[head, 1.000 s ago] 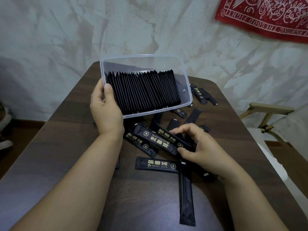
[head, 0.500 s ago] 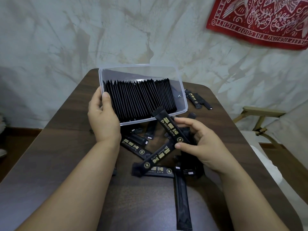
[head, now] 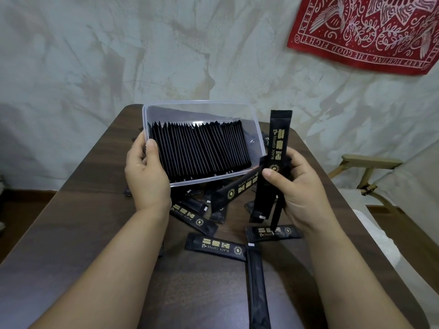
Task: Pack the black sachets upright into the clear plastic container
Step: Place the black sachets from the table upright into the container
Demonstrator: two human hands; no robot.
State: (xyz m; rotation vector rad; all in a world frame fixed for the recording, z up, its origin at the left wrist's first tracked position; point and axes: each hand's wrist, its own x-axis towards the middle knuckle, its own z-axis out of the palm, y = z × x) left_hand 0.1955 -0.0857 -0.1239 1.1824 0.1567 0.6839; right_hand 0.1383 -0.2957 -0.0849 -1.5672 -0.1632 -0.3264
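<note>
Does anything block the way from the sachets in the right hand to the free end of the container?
Nothing visible does. The container has no lid, the packed row leaves a gap at its right end, and the sachets in the right hand are just beside that end.

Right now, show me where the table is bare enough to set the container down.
Bare: the table left of the left arm, and the near strip between that arm and a lone sachet. Crowded: loose sachets fill the middle, from the container to the right hand.
</note>
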